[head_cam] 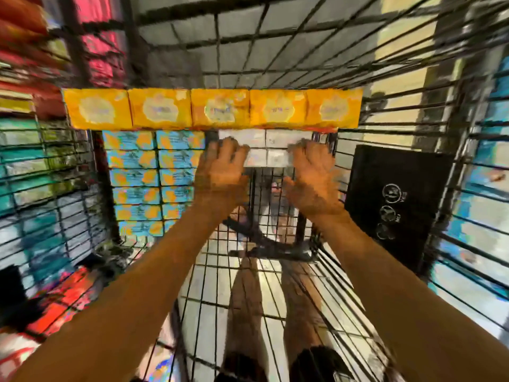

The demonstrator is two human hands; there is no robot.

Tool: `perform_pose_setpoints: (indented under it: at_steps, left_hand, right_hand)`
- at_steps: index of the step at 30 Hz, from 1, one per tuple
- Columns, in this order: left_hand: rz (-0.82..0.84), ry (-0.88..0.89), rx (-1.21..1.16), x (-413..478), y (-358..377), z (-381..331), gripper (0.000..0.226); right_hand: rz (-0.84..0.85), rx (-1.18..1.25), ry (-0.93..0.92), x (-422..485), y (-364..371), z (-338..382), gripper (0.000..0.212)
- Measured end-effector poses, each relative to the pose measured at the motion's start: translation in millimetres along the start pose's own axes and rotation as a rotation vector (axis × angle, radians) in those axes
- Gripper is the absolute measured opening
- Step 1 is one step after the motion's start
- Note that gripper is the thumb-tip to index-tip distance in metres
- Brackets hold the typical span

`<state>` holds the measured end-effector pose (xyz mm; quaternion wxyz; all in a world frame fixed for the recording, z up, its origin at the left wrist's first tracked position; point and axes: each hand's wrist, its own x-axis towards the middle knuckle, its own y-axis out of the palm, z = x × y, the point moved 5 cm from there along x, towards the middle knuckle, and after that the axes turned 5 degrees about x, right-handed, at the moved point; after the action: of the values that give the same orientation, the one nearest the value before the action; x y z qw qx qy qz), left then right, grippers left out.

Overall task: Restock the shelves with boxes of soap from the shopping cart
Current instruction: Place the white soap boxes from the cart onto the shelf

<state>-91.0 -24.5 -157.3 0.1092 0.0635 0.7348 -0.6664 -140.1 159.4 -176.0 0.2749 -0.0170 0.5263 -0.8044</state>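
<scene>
I look down into a black wire shopping cart [278, 274]. A row of yellow soap boxes [212, 108] lies across its far end. Below them on the left, several blue and orange soap boxes [154, 177] are stacked in two columns. A small block of white soap boxes [265, 147] sits beside them. My left hand [221, 172] grips the block's left side and my right hand [314, 175] grips its right side, fingers curled over the top. The frame is blurred.
A black box with round white logos [394, 205] leans against the cart's right wall. Shelves of coloured packets [30, 150] show through the left wall. My legs are visible through the cart floor.
</scene>
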Motion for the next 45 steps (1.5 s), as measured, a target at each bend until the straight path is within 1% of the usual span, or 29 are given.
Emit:
perform_pose_setpoints:
  at_steps: [2,4,7,9,10,13,14,16,18,21,23,25,27,28,30,31,32,34,35,37,39,43,45]
  left_hand:
    - [-0.084,0.033,0.045,2,7,-2,0.046]
    - [-0.112,0.051,0.069,4,12,-2,0.04]
    - [-0.048,0.034,0.024,3,7,2,0.036]
    - [0.019,0.045,-0.049,-5,-8,3,0.041]
    - [0.049,0.047,-0.1,-11,-21,3,0.045]
    - [0.11,0.001,-0.291,-37,-61,6,0.052]
    - [0.125,-0.041,-0.39,-47,-77,6,0.053]
    - [0.149,-0.191,-0.641,-70,-110,7,0.052]
    - [0.09,-0.322,-0.871,-98,-155,6,0.046]
    - [0.063,-0.491,-1.118,-144,-208,9,0.038]
    - [0.045,-0.59,-1.226,-171,-239,13,0.04]
    - [-0.002,-0.663,-1.3,-198,-266,18,0.038]
    - [-0.065,-0.734,-1.42,-230,-288,20,0.04]
    - [-0.113,-0.755,-1.471,-246,-297,21,0.043]
    - [-0.208,-0.803,-1.509,-281,-308,24,0.051]
    - [-0.243,-0.827,-1.522,-300,-311,25,0.056]
    - [-0.267,-0.866,-1.562,-319,-313,25,0.056]
    - [-0.327,-0.927,-1.674,-357,-319,18,0.029]
    - [-0.374,-0.95,-1.707,-377,-323,14,0.018]
    - [-0.501,-0.999,-1.761,-417,-327,6,0.011]
    - [-0.64,-1.027,-1.79,-458,-329,-5,0.013]
    - [-0.869,-1.151,-1.842,-545,-320,-34,0.03]
    - [-0.981,-1.191,-1.886,-587,-314,-52,0.034]
  right_hand:
    - [-0.034,-0.008,-0.004,0,6,-3,0.06]
    - [-0.026,-0.031,0.014,-2,7,-5,0.059]
    - [0.044,-0.009,0.054,-4,1,-3,0.061]
    - [0.102,0.04,0.097,-8,-11,2,0.057]
    - [0.128,0.093,0.138,-13,-20,5,0.053]
    - [0.151,0.397,0.28,-36,-54,18,0.042]
    - [0.136,0.476,0.304,-45,-71,27,0.043]
    - [0.108,0.585,0.33,-65,-105,45,0.049]
    - [0.076,0.653,0.327,-88,-145,70,0.047]
    - [0.057,0.826,0.399,-126,-195,107,0.04]
    - [0.018,0.94,0.425,-151,-222,127,0.04]
    - [-0.024,1.006,0.433,-172,-245,143,0.045]
    - [-0.086,1.102,0.473,-194,-269,163,0.045]
    - [-0.113,1.146,0.488,-206,-277,171,0.042]
    - [-0.089,1.211,0.491,-225,-284,183,0.033]
    - [-0.046,1.241,0.471,-233,-283,189,0.031]
    - [0.003,1.279,0.438,-241,-283,196,0.032]
    - [0.098,1.29,0.362,-253,-284,213,0.04]
    - [0.141,1.29,0.314,-258,-284,221,0.038]
    - [0.245,1.29,0.251,-268,-281,237,0.023]
    - [0.349,1.244,0.205,-280,-276,256,0.018]
    - [0.527,1.196,0.083,-315,-266,299,0.019]
    - [0.624,1.22,0.056,-339,-260,323,0.02]
